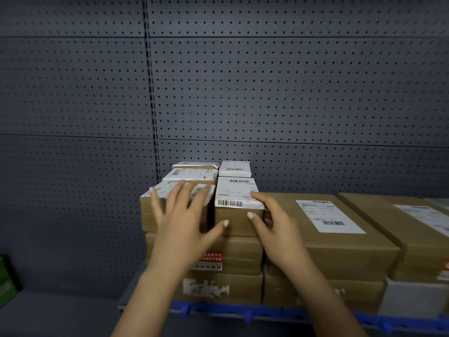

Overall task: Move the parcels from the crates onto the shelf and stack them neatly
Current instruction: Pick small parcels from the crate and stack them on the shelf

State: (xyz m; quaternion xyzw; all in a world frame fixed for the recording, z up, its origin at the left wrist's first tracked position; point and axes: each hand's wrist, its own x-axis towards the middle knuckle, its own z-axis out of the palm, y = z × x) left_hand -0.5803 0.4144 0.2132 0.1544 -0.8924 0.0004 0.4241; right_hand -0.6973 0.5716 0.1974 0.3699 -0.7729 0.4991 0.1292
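Note:
Several small brown parcels with white labels sit on top of a stack of larger cardboard boxes on the shelf (243,312). My left hand (181,222) lies flat with fingers spread over the front-left small parcel (150,215), its thumb reaching across to the front face of the front-right small parcel (237,203). My right hand (274,227) touches that front-right parcel on its right side, thumb on its front face and index finger along its top edge. Two more small parcels (194,172) stand behind the left one, and another (234,168) behind the right one.
A wide flat box (335,229) with a white label lies to the right at nearly the same height, and another large box (418,229) beyond it. A grey pegboard wall (267,93) backs the shelf. A green item (7,278) is at far left. The shelf edge has a blue strip (267,312).

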